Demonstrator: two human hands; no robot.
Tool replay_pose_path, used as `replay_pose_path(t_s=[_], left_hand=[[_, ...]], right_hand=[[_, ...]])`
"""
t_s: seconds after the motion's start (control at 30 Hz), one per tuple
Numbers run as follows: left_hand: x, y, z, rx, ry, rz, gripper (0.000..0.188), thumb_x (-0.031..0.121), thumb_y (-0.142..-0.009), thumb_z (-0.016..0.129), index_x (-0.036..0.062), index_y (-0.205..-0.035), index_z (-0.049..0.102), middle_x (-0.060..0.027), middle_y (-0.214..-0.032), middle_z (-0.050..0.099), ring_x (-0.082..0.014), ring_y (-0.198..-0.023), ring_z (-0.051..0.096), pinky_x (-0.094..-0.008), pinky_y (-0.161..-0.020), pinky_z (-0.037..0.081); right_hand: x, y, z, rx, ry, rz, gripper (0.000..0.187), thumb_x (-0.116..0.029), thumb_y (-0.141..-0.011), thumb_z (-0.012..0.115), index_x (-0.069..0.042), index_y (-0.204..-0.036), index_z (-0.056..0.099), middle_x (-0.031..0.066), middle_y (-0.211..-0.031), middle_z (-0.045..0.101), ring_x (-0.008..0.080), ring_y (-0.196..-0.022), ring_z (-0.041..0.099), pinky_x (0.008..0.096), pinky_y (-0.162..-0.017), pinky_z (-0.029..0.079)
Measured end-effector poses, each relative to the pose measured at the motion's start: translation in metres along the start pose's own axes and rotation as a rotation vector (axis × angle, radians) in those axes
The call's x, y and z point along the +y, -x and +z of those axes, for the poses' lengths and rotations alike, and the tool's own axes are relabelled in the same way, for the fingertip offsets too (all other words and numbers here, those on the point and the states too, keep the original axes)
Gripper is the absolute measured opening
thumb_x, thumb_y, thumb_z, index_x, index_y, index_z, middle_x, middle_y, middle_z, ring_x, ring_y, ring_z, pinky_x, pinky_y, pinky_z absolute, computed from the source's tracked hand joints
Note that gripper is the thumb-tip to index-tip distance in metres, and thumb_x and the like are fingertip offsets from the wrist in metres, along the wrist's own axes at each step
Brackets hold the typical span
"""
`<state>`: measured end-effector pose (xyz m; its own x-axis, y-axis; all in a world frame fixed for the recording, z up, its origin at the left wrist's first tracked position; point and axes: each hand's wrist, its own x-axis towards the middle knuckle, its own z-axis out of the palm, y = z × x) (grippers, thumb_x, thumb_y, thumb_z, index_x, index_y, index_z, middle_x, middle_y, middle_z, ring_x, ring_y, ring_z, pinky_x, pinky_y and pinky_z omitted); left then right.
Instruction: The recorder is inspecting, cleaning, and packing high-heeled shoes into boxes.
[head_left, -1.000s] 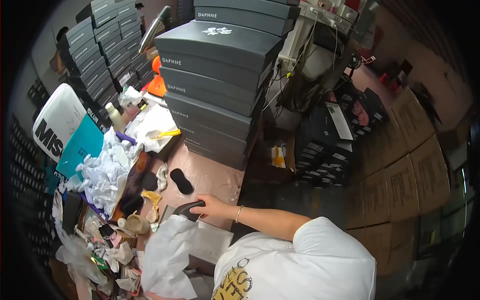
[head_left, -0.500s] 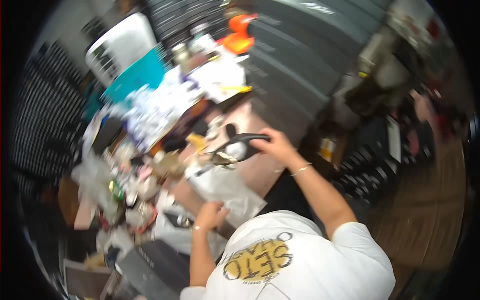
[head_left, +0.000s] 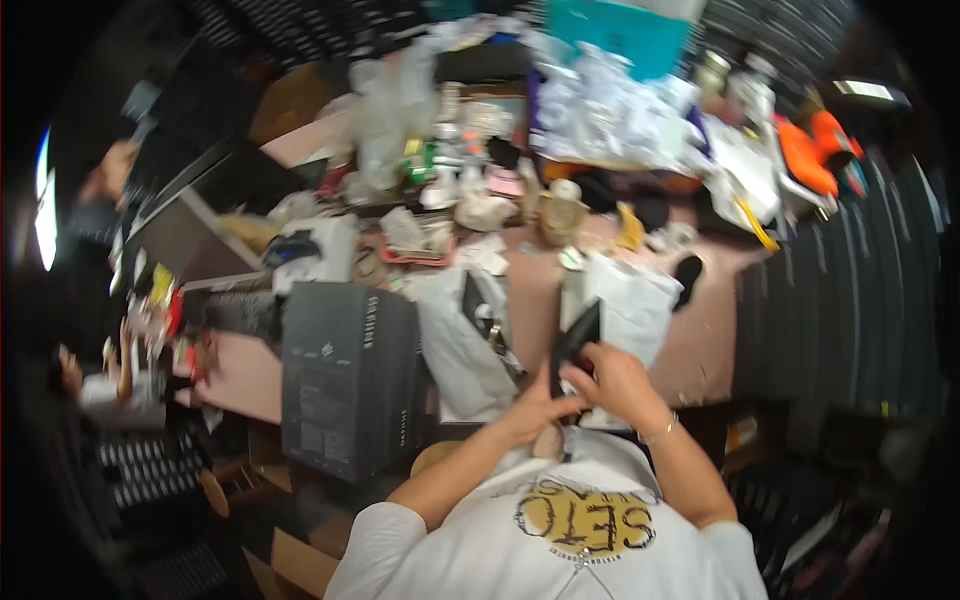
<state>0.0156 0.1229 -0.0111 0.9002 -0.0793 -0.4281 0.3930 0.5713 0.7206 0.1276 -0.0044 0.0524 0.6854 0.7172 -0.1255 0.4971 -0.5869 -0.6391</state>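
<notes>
Close to my body, a black shoe [head_left: 577, 340] stands on end between my two hands. My left hand [head_left: 535, 410] grips it low on the left side. The fingers of my right hand [head_left: 618, 382] are bent round its right side. Just beyond the shoe lies a sheet of white wrapping [head_left: 640, 300] on the pink tabletop. To the left, a second black shoe [head_left: 480, 312] with a shiny ornament lies in an opened white wrapping [head_left: 450, 335]. My fingers hide much of the held shoe's lower part.
A dark grey shoebox [head_left: 335, 385] stands at the near left. White crumpled paper [head_left: 610, 115] heaps at the back before a teal container [head_left: 625, 40]. A small pink tray [head_left: 415, 255], plastic bags and orange things [head_left: 805, 165] crowd the table. Another person [head_left: 115, 385] is at far left.
The view has swung left. The shoe, held out in my right hand alone before, is now close to my body and upright, and my left hand has come onto it.
</notes>
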Motion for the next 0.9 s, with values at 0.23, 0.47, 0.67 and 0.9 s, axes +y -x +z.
replay_pose_path(t_s=[0.23, 0.47, 0.67, 0.9], left_hand=[[0.002, 0.023, 0.003, 0.142, -0.354, 0.108, 0.117, 0.013, -0.07, 0.079, 0.005, -0.149, -0.008, -0.0171, -0.145, 0.027, -0.0251, -0.133, 0.03, -0.0321, -0.106, 0.03], [-0.015, 0.021, -0.002, 0.232, 0.064, 0.02, 0.103, 0.04, -0.083, 0.07, 0.0088, -0.15, -0.001, -0.0144, -0.147, 0.024, -0.0215, -0.136, 0.025, -0.0313, -0.108, 0.028], [-0.025, 0.004, -0.001, 0.288, 0.09, -0.061, 0.096, 0.039, -0.083, 0.067, 0.0067, -0.15, 0.006, -0.0158, -0.141, 0.035, -0.0218, -0.128, 0.036, -0.0326, -0.104, 0.034], [-0.024, 0.022, -0.01, 0.386, 0.243, 0.111, 0.099, 0.029, -0.081, 0.069, 0.0096, -0.15, 0.001, -0.0121, -0.148, 0.021, -0.021, -0.134, 0.028, -0.0307, -0.11, 0.023]], right_hand=[[0.035, 0.012, 0.028, -0.348, -0.603, 0.045, 0.037, -0.018, -0.078, 0.073, 0.004, -0.106, 0.062, 0.009, -0.077, 0.061, 0.0129, -0.071, 0.056, 0.026, -0.061, 0.044], [0.062, -0.006, 0.033, 0.361, -0.953, 0.428, 0.021, -0.009, -0.078, 0.066, -0.003, -0.095, 0.055, -0.0009, -0.077, 0.053, 0.0114, -0.064, 0.052, 0.0261, -0.053, 0.041], [0.151, -0.037, 0.073, -0.124, 0.474, -0.261, 0.037, -0.012, -0.075, 0.067, -0.001, -0.109, 0.056, 0.0196, -0.105, 0.06, 0.0341, -0.078, 0.06, 0.0399, -0.068, 0.05], [-0.008, -0.015, 0.035, -0.082, 0.044, -0.331, 0.032, 0.0, -0.082, 0.057, 0.002, -0.114, 0.057, 0.0242, -0.115, 0.057, 0.0388, -0.102, 0.058, 0.0434, -0.084, 0.047]])
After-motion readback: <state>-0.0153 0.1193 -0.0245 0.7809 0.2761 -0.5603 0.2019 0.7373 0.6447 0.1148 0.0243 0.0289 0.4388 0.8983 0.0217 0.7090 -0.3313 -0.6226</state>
